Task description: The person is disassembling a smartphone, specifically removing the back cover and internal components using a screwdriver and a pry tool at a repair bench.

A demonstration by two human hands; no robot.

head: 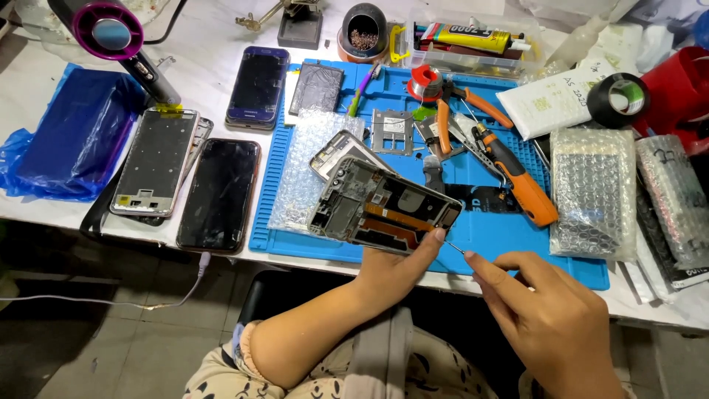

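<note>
Gripped from below by the left hand (395,270), an opened phone (384,209) with its insides showing tilts over the near edge of a blue work mat (502,244), thumb pressed to its right end. Pinched between the fingertips of the right hand (543,307) is a thin metal pin (455,247), its tip just beside that thumb. Far right of the phone lie an orange-handled screwdriver (517,177) and orange pliers (461,103). On the white table (214,44), left of the mat, rest 1 dark phone (219,194), 1 bare phone frame (155,161) and a blue plastic bag (70,137). A purple hair dryer (111,33) lies at the far left.
</note>
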